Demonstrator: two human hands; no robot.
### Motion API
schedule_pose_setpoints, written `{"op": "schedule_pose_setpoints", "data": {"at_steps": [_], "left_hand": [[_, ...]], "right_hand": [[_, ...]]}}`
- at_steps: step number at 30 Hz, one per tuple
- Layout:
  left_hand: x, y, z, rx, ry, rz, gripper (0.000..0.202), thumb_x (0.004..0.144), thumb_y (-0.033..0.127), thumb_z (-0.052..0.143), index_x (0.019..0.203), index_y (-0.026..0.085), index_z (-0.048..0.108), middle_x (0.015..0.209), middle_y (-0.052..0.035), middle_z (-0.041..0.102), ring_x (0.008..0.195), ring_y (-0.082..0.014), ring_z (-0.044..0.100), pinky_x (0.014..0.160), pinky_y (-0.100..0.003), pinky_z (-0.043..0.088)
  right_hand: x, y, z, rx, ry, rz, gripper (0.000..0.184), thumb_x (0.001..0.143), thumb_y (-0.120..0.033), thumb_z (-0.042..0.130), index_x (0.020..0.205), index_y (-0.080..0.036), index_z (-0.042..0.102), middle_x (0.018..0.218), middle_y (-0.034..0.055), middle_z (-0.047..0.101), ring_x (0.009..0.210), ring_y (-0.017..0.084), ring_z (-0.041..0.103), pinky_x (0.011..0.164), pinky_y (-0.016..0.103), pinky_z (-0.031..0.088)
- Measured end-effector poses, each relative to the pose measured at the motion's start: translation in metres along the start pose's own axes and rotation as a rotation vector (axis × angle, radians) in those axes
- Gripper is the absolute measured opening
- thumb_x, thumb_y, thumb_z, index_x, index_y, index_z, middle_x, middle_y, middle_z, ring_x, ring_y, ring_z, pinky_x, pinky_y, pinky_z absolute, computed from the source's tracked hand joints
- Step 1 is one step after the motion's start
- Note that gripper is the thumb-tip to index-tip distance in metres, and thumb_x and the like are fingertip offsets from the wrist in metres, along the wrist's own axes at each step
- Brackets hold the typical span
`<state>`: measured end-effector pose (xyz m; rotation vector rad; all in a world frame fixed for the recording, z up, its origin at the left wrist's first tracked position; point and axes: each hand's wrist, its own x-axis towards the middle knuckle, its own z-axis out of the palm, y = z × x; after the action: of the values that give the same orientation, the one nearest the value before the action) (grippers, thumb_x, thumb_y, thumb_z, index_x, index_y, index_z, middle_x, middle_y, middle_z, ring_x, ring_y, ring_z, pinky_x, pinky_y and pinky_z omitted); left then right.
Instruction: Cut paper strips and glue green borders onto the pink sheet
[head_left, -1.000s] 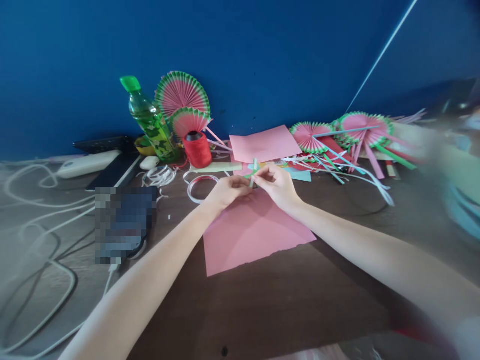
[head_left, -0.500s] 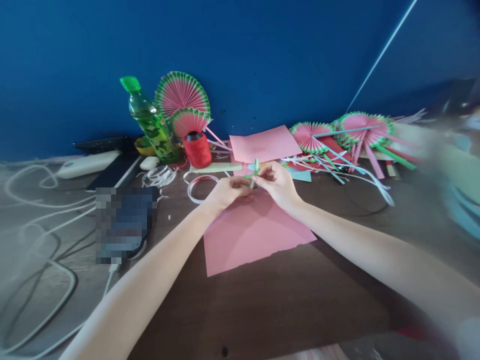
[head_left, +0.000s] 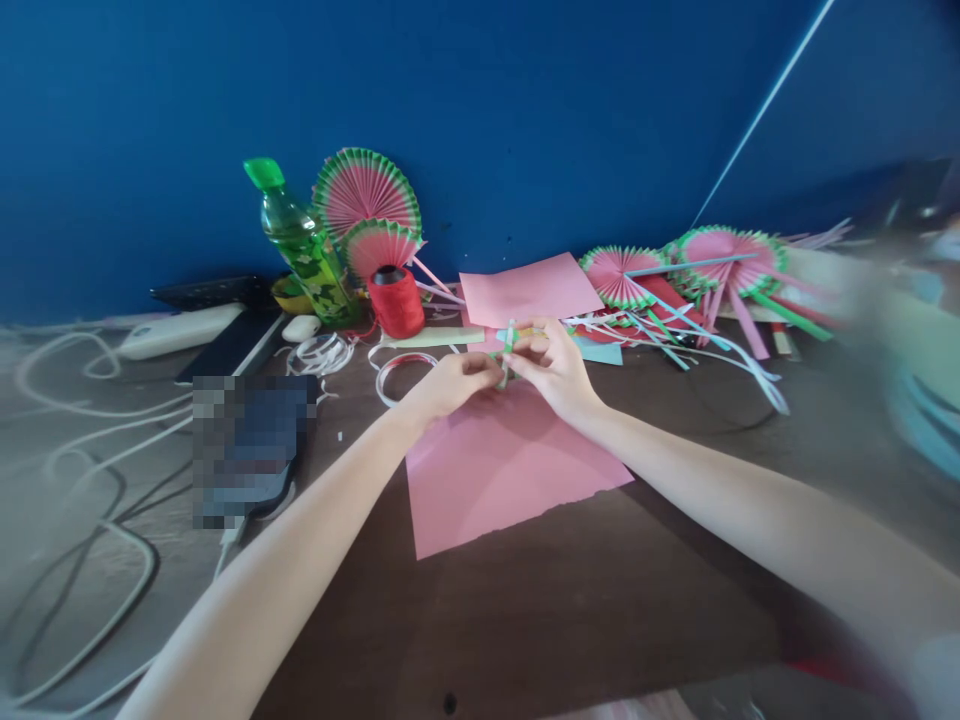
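Between both hands is a small piece of narrow green paper strips [head_left: 509, 342], crossed or folded over each other. My left hand [head_left: 459, 388] is closed at its left side, thumb and fingers pinching one end. From the right, my right hand [head_left: 553, 370] pinches the piece between thumb and forefinger. The fingers hide much of it, so its full shape cannot be made out. Under the hands a pink paper sheet [head_left: 510, 480] lies on the dark table, its near edge rough. Another pink sheet [head_left: 531, 290] leans behind the hands.
Pleated pink-and-green paper fans [head_left: 367, 195] stand at the wall, with more fans [head_left: 622, 275] and paper strips [head_left: 739, 365] at right. A red thread spool [head_left: 397, 303], a green bottle [head_left: 304, 250], a tape roll [head_left: 386, 378], a blurred phone [head_left: 259, 450] and white cables [head_left: 142, 540] lie leftward.
The green strip piece has turned slightly between the fingers. My right fingers have shifted a little on it, and my left hand has drawn slightly left. The camera has moved slightly.
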<state>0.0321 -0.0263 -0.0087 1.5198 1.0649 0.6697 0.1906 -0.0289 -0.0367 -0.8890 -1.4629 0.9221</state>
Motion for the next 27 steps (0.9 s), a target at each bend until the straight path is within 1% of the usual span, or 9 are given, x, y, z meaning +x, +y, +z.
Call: {"op": "schedule_pose_setpoints", "data": {"at_steps": [2,4,6,9,13,17,21,24,27], "left_hand": [[-0.002,0.005,-0.008,0.083,-0.088,-0.007,0.006,0.071,0.019,0.057,0.068,0.015,0.060,0.070,-0.0024,0.064,0.064,-0.0122,0.061,0.061,-0.023,0.048],[-0.006,0.013,-0.018,0.150,-0.238,-0.092,0.007,0.069,0.021,0.057,0.068,0.016,0.061,0.067,-0.0015,0.064,0.057,-0.0114,0.059,0.056,-0.023,0.047],[-0.011,0.022,-0.030,0.297,-0.309,-0.161,0.007,0.066,0.020,0.057,0.064,0.016,0.062,0.059,-0.0003,0.062,0.052,-0.0110,0.057,0.051,-0.021,0.044],[-0.018,0.032,-0.049,0.479,-0.305,-0.295,0.004,0.059,0.018,0.060,0.057,0.016,0.063,0.052,0.0006,0.061,0.046,-0.0096,0.053,0.045,-0.018,0.040],[-0.025,0.036,-0.069,0.630,-0.320,-0.517,0.005,0.054,0.020,0.063,0.054,0.016,0.066,0.054,-0.0026,0.065,0.042,-0.0095,0.051,0.041,-0.017,0.038],[-0.027,0.032,-0.079,0.727,-0.236,-0.617,0.006,0.051,0.019,0.066,0.047,0.015,0.064,0.055,-0.0079,0.066,0.041,-0.0104,0.049,0.041,-0.018,0.039],[-0.027,0.027,-0.086,0.777,-0.171,-0.661,0.010,0.048,0.021,0.071,0.044,0.016,0.064,0.055,-0.0104,0.066,0.040,-0.0122,0.049,0.038,-0.020,0.035],[-0.027,0.028,-0.092,0.832,-0.121,-0.647,0.016,0.049,0.026,0.073,0.044,0.016,0.062,0.054,-0.0088,0.064,0.043,-0.0134,0.050,0.040,-0.022,0.034],[-0.027,0.033,-0.093,0.978,0.020,-0.556,0.025,0.052,0.036,0.071,0.044,0.017,0.058,0.050,-0.0054,0.059,0.044,-0.0145,0.050,0.043,-0.024,0.034]], "right_hand": [[0.001,0.001,-0.001,0.046,0.000,0.002,0.031,0.073,-0.033,0.062,0.099,-0.025,0.049,0.086,0.0013,0.067,0.080,0.017,0.064,0.075,0.036,0.050],[0.003,0.003,-0.002,0.070,0.028,-0.011,0.027,0.076,-0.035,0.057,0.101,-0.025,0.053,0.101,0.0035,0.065,0.089,0.018,0.063,0.078,0.036,0.050],[0.006,0.005,-0.004,0.062,0.069,-0.024,0.024,0.078,-0.034,0.053,0.100,-0.025,0.057,0.108,0.0038,0.063,0.096,0.018,0.061,0.081,0.035,0.049],[0.007,0.007,-0.006,0.002,0.127,-0.042,0.020,0.079,-0.031,0.051,0.095,-0.025,0.062,0.104,0.0029,0.064,0.097,0.018,0.059,0.082,0.034,0.048],[0.005,0.006,-0.005,-0.074,0.133,-0.012,0.016,0.079,-0.028,0.050,0.087,-0.022,0.063,0.087,0.0027,0.065,0.076,0.016,0.061,0.069,0.032,0.049],[-0.001,0.003,-0.003,-0.212,0.042,-0.024,0.011,0.076,-0.023,0.052,0.079,-0.019,0.062,0.072,0.0019,0.063,0.065,0.015,0.060,0.062,0.030,0.046],[-0.004,0.000,-0.001,-0.370,-0.065,-0.047,0.011,0.072,-0.017,0.053,0.078,-0.019,0.062,0.072,0.0017,0.064,0.059,0.014,0.056,0.059,0.028,0.042],[-0.006,-0.001,0.000,-0.486,-0.123,-0.081,0.010,0.070,-0.015,0.053,0.075,-0.020,0.061,0.069,0.0003,0.063,0.056,0.012,0.053,0.056,0.026,0.040],[-0.008,0.000,0.002,-0.578,-0.173,-0.146,0.009,0.071,-0.015,0.053,0.073,-0.020,0.060,0.064,-0.0003,0.060,0.055,0.012,0.050,0.054,0.025,0.038]]}}
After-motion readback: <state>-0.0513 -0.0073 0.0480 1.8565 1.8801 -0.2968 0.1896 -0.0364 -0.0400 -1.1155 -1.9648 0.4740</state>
